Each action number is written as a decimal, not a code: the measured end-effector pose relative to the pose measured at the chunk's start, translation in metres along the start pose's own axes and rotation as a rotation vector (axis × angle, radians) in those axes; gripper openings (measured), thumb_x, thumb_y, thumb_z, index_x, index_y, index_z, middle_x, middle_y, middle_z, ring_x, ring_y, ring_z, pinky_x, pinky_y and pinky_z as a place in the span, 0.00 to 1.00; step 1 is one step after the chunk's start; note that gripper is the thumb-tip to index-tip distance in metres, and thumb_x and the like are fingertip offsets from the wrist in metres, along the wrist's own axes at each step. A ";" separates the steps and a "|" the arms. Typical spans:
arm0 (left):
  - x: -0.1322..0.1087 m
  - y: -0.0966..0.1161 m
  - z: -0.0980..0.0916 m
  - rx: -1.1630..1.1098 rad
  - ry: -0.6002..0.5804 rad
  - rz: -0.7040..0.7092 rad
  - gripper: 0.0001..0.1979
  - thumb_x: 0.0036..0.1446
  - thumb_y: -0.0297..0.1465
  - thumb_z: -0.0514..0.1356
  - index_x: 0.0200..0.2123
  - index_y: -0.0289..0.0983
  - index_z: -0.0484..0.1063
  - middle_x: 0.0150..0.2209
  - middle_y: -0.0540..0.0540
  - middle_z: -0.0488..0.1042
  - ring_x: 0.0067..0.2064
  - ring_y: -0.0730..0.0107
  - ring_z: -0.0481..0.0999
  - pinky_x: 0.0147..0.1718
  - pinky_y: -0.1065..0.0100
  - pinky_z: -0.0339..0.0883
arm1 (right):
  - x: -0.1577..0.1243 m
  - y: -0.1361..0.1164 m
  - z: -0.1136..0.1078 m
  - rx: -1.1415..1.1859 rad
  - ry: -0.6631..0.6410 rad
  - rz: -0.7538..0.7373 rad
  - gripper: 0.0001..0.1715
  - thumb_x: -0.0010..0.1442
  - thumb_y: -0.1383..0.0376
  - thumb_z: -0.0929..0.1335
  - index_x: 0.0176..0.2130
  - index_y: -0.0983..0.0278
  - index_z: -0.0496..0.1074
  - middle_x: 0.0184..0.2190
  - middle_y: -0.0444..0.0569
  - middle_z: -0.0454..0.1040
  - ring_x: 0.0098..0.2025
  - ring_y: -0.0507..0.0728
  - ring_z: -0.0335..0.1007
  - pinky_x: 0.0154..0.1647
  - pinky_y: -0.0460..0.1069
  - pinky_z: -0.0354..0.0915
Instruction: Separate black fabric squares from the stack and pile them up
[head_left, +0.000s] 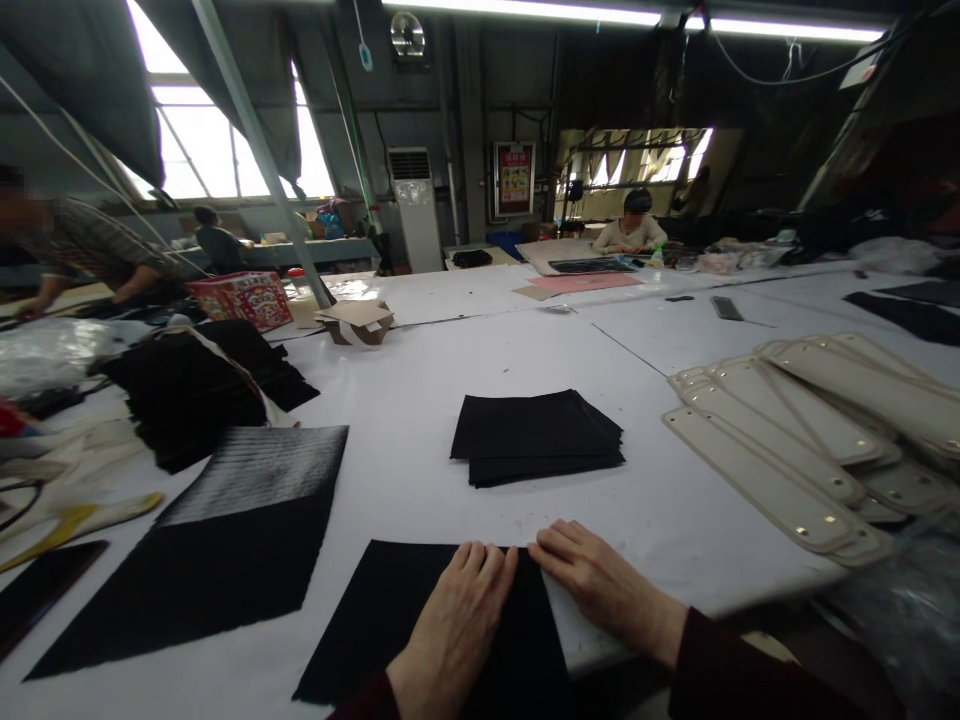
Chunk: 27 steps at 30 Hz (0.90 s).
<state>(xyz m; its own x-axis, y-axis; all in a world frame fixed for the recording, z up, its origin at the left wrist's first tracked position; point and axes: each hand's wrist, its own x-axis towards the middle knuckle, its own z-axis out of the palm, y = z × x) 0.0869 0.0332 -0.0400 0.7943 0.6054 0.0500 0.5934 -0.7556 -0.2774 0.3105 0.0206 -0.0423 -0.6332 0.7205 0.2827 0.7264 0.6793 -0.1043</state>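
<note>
A black fabric piece (375, 610) lies at the table's front edge. On it rests my left hand (469, 610), fingers bent and pressed together near the far edge of the cloth. My right hand (589, 575) is just to the right, its closed fingertips at the cloth's far right corner. Both hands touch the same piece, their fingertips close together. Beyond them sits a small stack of black fabric pieces (525, 430). A larger black piece with a whitish patterned end (225, 540) lies flat on the left.
The white table (420, 370) carries overlapping grey panels (772, 480) on the right. Bundled black cloth (195, 390), a red patterned box (247, 298) and plastic bags are at the left. People work at the far left and across the table. A slanted pole rises back left.
</note>
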 end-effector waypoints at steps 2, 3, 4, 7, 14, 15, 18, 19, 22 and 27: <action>-0.001 -0.001 0.000 -0.019 0.001 -0.006 0.26 0.62 0.25 0.51 0.64 0.33 0.57 0.50 0.40 0.71 0.50 0.57 0.70 0.53 0.57 0.64 | -0.002 0.000 -0.002 0.028 -0.009 0.018 0.18 0.62 0.77 0.63 0.51 0.67 0.68 0.40 0.52 0.69 0.42 0.58 0.62 0.44 0.54 0.64; -0.001 -0.002 -0.001 -0.029 0.000 -0.011 0.26 0.62 0.25 0.51 0.64 0.33 0.57 0.50 0.40 0.71 0.50 0.57 0.70 0.53 0.57 0.63 | -0.002 -0.001 -0.004 0.049 -0.010 0.035 0.19 0.61 0.78 0.62 0.50 0.66 0.68 0.40 0.52 0.69 0.42 0.58 0.62 0.44 0.54 0.64; -0.002 -0.002 -0.001 -0.041 -0.002 -0.017 0.26 0.62 0.25 0.51 0.64 0.34 0.57 0.50 0.40 0.71 0.50 0.57 0.70 0.53 0.57 0.63 | -0.002 -0.002 -0.005 0.078 -0.002 0.059 0.19 0.61 0.78 0.62 0.50 0.66 0.69 0.40 0.52 0.69 0.43 0.58 0.62 0.45 0.54 0.65; -0.002 -0.001 -0.002 -0.075 -0.007 -0.030 0.27 0.62 0.25 0.52 0.64 0.34 0.57 0.50 0.40 0.70 0.51 0.56 0.70 0.54 0.56 0.62 | 0.001 -0.007 -0.005 0.167 0.062 0.173 0.23 0.60 0.80 0.59 0.50 0.64 0.69 0.42 0.52 0.69 0.44 0.58 0.63 0.47 0.53 0.65; -0.005 -0.012 -0.009 -0.200 -0.032 -0.018 0.25 0.63 0.27 0.51 0.63 0.34 0.58 0.52 0.39 0.70 0.52 0.57 0.69 0.57 0.55 0.59 | 0.004 -0.028 0.008 -0.012 0.055 0.170 0.31 0.57 0.79 0.60 0.57 0.65 0.66 0.47 0.56 0.69 0.46 0.61 0.63 0.48 0.57 0.64; -0.010 -0.019 -0.009 -0.225 -0.043 -0.023 0.25 0.63 0.27 0.52 0.63 0.35 0.58 0.52 0.39 0.70 0.53 0.58 0.69 0.57 0.54 0.58 | 0.002 -0.029 0.009 -0.013 0.065 0.170 0.32 0.56 0.80 0.60 0.58 0.65 0.66 0.49 0.56 0.69 0.47 0.61 0.62 0.50 0.57 0.64; -0.033 -0.052 -0.010 -0.254 -0.098 -0.116 0.25 0.60 0.23 0.52 0.62 0.36 0.61 0.54 0.40 0.69 0.53 0.58 0.69 0.58 0.54 0.57 | -0.001 -0.026 0.011 0.024 0.097 0.180 0.33 0.56 0.81 0.58 0.58 0.63 0.66 0.52 0.55 0.68 0.51 0.61 0.62 0.54 0.57 0.62; -0.042 -0.064 -0.010 -0.259 -0.121 -0.174 0.26 0.59 0.21 0.52 0.61 0.37 0.62 0.53 0.40 0.70 0.52 0.58 0.70 0.56 0.54 0.58 | -0.001 -0.024 0.011 0.046 0.103 0.190 0.33 0.57 0.81 0.58 0.58 0.62 0.66 0.52 0.54 0.68 0.52 0.60 0.62 0.54 0.56 0.62; -0.065 -0.094 -0.014 -0.322 -0.165 -0.353 0.22 0.60 0.20 0.50 0.55 0.41 0.68 0.49 0.44 0.72 0.49 0.61 0.72 0.50 0.59 0.63 | 0.006 -0.020 0.009 0.153 0.079 0.260 0.27 0.58 0.79 0.58 0.50 0.60 0.72 0.49 0.52 0.70 0.49 0.59 0.64 0.51 0.55 0.64; -0.072 -0.106 -0.021 -0.489 -0.147 -0.506 0.07 0.56 0.25 0.56 0.38 0.39 0.70 0.42 0.46 0.72 0.45 0.62 0.72 0.43 0.64 0.64 | 0.030 -0.027 0.011 0.187 0.047 0.343 0.26 0.59 0.70 0.64 0.57 0.58 0.67 0.54 0.53 0.69 0.54 0.62 0.63 0.55 0.58 0.62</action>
<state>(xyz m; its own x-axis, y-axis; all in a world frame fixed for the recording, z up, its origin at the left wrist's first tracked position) -0.0308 0.0648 0.0060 0.4009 0.9126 -0.0800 0.9020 -0.3779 0.2088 0.2689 0.0257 -0.0410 -0.3462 0.9058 0.2445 0.8296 0.4172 -0.3710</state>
